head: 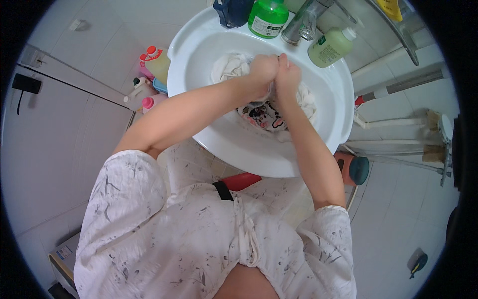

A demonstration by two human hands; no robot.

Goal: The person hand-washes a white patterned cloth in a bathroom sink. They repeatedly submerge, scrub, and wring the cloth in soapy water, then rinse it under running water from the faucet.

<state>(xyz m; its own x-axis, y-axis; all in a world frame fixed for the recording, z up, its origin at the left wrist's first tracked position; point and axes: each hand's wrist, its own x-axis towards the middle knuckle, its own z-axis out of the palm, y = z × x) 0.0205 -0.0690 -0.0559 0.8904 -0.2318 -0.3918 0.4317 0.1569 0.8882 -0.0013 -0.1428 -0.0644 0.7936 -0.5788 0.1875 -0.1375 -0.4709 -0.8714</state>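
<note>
Both of my hands are over the basin of a white ceramic washbasin (239,147), knuckles pressed against each other. My left hand (263,70) is closed in a fist on a bunched part of a wet white cloth garment (263,117) with a cartoon print in black and pink. Right beside it, my right hand (288,77) grips the same garment. A bit of the fabric shows between and below the fists; the part inside the fingers is hidden. The garment's plain white folds spread in the basin to both sides of my wrists.
On the back rim stand a dark blue jug (234,13), a green soap bottle (269,18), a metal faucet (304,20) and a pale green pump-less bottle (331,46). Several detergent bottles (157,63) stand left of the basin. White pipes (396,122) run along the right wall.
</note>
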